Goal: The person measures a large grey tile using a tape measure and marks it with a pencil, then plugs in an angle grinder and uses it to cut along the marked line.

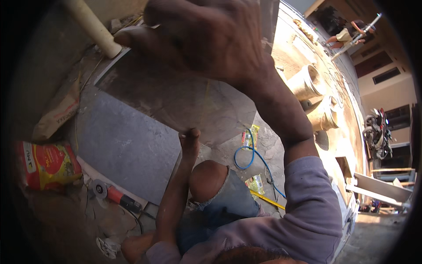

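Observation:
My right hand (204,35) is large and partly blurred at the top, its fingers bent over the upper part of a tilted brown-grey tile (162,101). My left hand (190,138) grips that tile's lower edge. Beneath it lies a blue-grey tile (123,136) on the dusty ground. An orange-and-black angle grinder (118,196) rests beside this lower tile at the left, near my bent knee (204,178) in torn jeans.
A red-yellow sack (48,165), paper bag (57,114) and pale pipe (94,31) are left. Right are buckets (303,83), blue hose (244,156), yellow tape measure (266,198), boards (378,187) and a motorcycle (376,132). Another person (345,37) holds a long pole farther off.

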`<state>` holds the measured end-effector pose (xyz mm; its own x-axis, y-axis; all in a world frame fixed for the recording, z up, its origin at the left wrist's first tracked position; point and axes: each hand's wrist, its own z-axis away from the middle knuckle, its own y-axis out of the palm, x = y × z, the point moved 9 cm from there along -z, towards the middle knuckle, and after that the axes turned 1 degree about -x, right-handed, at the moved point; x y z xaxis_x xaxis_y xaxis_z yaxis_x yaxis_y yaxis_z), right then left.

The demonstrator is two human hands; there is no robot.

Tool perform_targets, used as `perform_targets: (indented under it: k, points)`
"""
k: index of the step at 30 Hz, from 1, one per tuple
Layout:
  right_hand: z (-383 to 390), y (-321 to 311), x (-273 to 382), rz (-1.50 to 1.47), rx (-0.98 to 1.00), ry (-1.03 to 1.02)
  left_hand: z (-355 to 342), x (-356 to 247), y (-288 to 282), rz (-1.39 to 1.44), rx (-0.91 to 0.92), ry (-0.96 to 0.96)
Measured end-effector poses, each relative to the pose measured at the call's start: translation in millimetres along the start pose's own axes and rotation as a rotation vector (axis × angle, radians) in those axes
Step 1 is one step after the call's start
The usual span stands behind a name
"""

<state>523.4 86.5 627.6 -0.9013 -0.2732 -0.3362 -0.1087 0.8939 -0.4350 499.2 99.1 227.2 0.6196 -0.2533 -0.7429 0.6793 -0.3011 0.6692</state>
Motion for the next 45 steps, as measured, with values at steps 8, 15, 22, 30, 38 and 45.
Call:
perform_targets:
  k: [8, 15, 22, 30, 38, 45]
  points:
    - [239.6, -25.2, -57.8, -0.174, -0.063, 0.840, -1.5, -17.8, -64.1, -0.109, -0.021, -0.062]
    - [519.0, 9.4, 10.8, -0.533, 0.646, 1.457, -6.3, -17.5, -76.9, -0.150, -0.047, -0.026]
    - [454.9, 55.9, 4.8, -0.547, 0.450, 1.298, -35.6, -80.9, -96.5, -0.158, -0.274, 0.097]
    - [383.8, 160.3, 50.8, -0.887, 0.800, 1.200, -42.2, -147.4, -215.8, -0.153, -0.558, 0.099]
    - [458.5, 200.4, 172.6, -1.116, 0.963, 1.230, 31.6, -150.3, -322.1, -0.346, -0.938, -0.009]
    - [481.2, 200.7, 220.0, -1.138, 1.054, 1.341, 73.9, -143.9, -340.9, -0.465, -1.109, -0.040]
